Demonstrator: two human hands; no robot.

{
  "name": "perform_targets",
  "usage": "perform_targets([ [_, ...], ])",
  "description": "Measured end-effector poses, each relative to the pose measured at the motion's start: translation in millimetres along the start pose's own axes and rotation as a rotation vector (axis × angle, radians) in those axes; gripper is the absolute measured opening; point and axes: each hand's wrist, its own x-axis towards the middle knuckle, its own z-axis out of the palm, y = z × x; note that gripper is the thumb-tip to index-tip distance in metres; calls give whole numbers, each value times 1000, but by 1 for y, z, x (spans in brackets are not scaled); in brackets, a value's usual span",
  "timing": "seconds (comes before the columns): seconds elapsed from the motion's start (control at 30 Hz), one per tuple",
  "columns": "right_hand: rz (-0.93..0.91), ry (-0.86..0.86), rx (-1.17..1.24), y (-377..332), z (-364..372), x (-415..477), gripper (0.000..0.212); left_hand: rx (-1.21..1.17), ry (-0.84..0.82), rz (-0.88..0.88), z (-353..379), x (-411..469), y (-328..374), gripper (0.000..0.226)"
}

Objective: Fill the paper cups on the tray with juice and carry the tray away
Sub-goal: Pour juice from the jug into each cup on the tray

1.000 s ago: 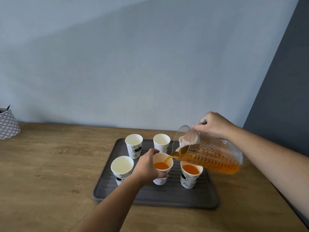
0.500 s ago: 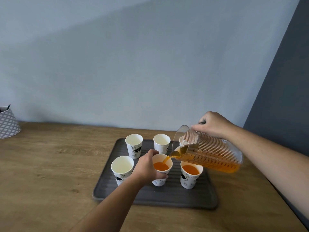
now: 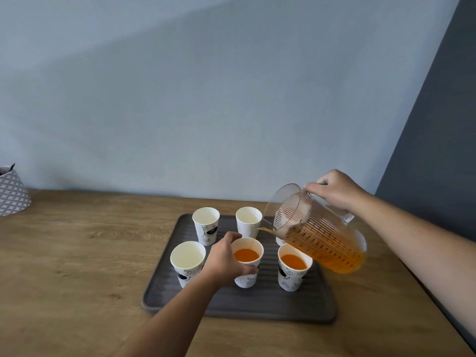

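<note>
Left hand [image 3: 223,261] is wrapped around the front middle cup [image 3: 247,262] on the grey tray [image 3: 239,302], right hand [image 3: 334,189] grips the tilted pitcher [image 3: 316,230], a thin juice stream dropping in. Versus half a second ago the pitcher's tipped back some. Cup print is too blurry to read

One tray [image 3: 231,305] carries five countable paper cups: three empty toward ten o'clock, two holding juice toward four o'clock. A possible sixth hides behind the one pitcher [image 3: 319,235]. Two hands show.
</note>
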Motion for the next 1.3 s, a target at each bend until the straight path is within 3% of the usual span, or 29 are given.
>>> perform_targets([
  [0.47,121,94,198,16,-18,14,42,87,-39,50,3,7,-5,101],
  [0.67,133,112,249,21,-28,24,42,142,91,126,-11,45,17,97],
  [1.0,129,102,179,46,-25,47,41,351,-67,-50,8,119,20,106],
  [1.3,77,76,121,53,-18,81,52,264,-16,-82,16,133,8,85],
])
